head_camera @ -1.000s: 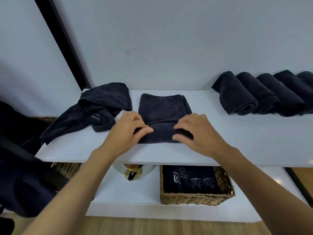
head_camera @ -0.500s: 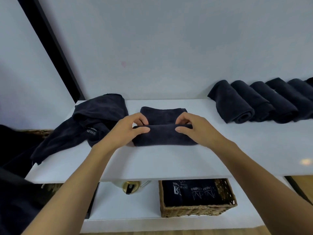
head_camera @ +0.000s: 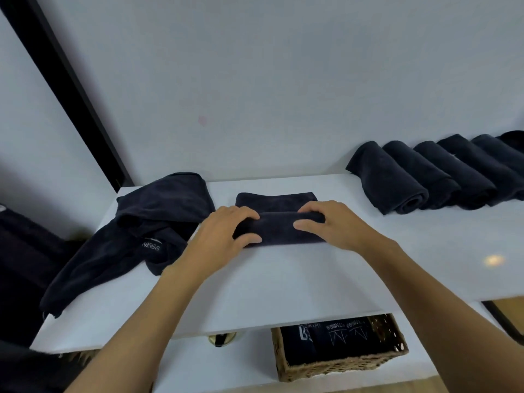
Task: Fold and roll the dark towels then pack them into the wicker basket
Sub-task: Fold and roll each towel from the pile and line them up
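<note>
A dark towel [head_camera: 279, 226] lies partly rolled in the middle of the white shelf top [head_camera: 283, 285]; a short flat strip of it shows behind the roll. My left hand [head_camera: 226, 236] grips the roll's left end, thumb in front and fingers over the top. My right hand [head_camera: 331, 225] grips the right end the same way. The wicker basket [head_camera: 340, 365] stands on the lower shelf, below and to the right, with dark printed towels inside.
A loose heap of dark towels [head_camera: 147, 234] sprawls on the left of the shelf top and hangs over its edge. Several rolled dark towels [head_camera: 442, 174] line the wall at the right. A gold-coloured object [head_camera: 222, 338] peeks out under the shelf.
The roll has grown and moved away from me toward the wall, with both hands on it. The flat part behind it is shorter. The camera has tilted upward.
</note>
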`<state>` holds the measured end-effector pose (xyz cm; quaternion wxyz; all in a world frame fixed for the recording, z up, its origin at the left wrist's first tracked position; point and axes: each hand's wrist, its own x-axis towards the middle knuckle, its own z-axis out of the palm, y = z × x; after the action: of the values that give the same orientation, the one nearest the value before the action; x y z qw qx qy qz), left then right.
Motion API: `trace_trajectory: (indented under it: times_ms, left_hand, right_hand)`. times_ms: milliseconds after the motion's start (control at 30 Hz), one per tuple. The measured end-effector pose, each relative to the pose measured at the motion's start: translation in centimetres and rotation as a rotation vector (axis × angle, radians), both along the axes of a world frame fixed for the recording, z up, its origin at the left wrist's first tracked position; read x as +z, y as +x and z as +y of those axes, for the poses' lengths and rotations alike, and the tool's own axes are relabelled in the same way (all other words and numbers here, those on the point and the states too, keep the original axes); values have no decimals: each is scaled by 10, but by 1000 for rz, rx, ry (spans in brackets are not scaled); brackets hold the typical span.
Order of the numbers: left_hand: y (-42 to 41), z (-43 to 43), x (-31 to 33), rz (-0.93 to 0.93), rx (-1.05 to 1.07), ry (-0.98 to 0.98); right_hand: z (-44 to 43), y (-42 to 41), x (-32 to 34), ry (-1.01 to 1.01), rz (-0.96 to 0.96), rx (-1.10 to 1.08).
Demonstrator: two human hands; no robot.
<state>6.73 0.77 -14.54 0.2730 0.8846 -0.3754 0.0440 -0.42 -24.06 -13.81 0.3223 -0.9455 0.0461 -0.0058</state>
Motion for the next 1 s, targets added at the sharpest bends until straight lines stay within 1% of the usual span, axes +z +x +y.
trace_trajectory:
  times_ms: [67, 100, 167, 233, 267, 300, 367, 400, 433, 533, 567, 633, 733, 767, 800, 833, 900, 933, 967, 1000]
  left_hand:
    - [15, -5, 8, 159, -1, -39]
    - [22, -8, 12, 226, 1, -45]
    - [33, -13, 17, 321, 3, -33]
    - [45, -15, 17, 383, 0, -6]
    - [51, -17, 17, 419, 3, -6]
    - [57, -19, 17, 454, 6, -15]
    - [64, -25, 16, 479, 32, -26]
    - [66, -28, 15, 452, 63, -33]
    - [66, -31, 13, 376, 103, -50]
    - [54, -30, 2, 8, 201, -122]
    - [50, -28, -4, -48, 199, -128]
    - [50, -26, -14, -29, 198, -93]
    - [64, -33, -8, 77, 232, 22]
    - [69, -38, -1, 124, 245, 52]
    - [73, -43, 7, 212, 270, 60]
    - [75, -48, 16, 349, 310, 34]
    - [80, -55, 27, 621, 405, -13]
    - [82, -56, 30, 699, 428, -25]
    - [84, -56, 31, 755, 446, -49]
    - [86, -56, 31, 800, 465, -99]
  right_hand:
    - [-1, 9, 2, -4, 26, -15]
    - [0, 12, 3, -12, 3, -13]
    - [3, 14, 2, -69, -149, -15]
    - [5, 10, -2, -189, -333, 30]
    - [6, 7, -5, -245, -366, 73]
    - [5, 6, -9, -281, -354, 110]
    - [-1, 11, -11, -277, -291, 129]
    - [-4, 17, -8, -242, -261, 124]
    - [-8, 25, -4, -205, -228, 125]
    - [-17, 52, 5, -108, -93, 119]
    - [-19, 61, 6, -56, -46, 106]
    - [-23, 75, 7, 34, 34, 81]
    - [-25, 91, 9, 68, 133, 56]
    - [-24, 94, 11, 65, 144, 45]
    - [-23, 96, 13, 34, 122, 29]
    - [-20, 98, 14, -45, 59, 14]
    - [-8, 94, 13, -389, -178, 11]
    - [0, 88, 9, -536, -305, 45]
    - [7, 81, 3, -583, -400, 85]
    - [12, 74, -3, -585, -416, 116]
